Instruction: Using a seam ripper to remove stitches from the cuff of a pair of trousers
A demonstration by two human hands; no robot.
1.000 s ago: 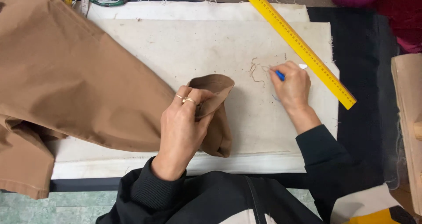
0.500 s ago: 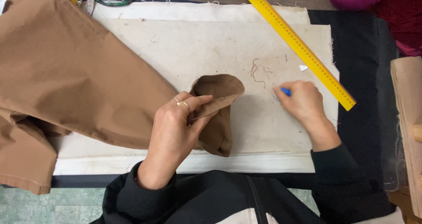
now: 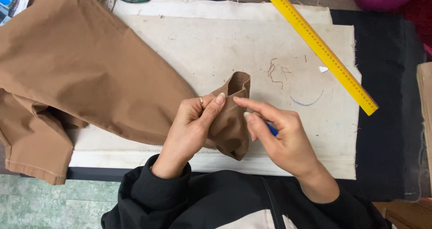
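Presently the left hand (image 3: 191, 127) pinches the folded hem (image 3: 231, 116) of soft, light brown trousers (image 3: 81, 71); the right hand (image 3: 281, 136), clutching blue chalk (image 3: 271, 129), touches the stitched edge beside it.

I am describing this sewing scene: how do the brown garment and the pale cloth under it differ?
The brown garment is tan and rumpled, hanging over the table edge; the pale cloth is off-white, flat and pen-marked. The left hand and right hand pinch only the garment's folded end. Both are woven fabric.
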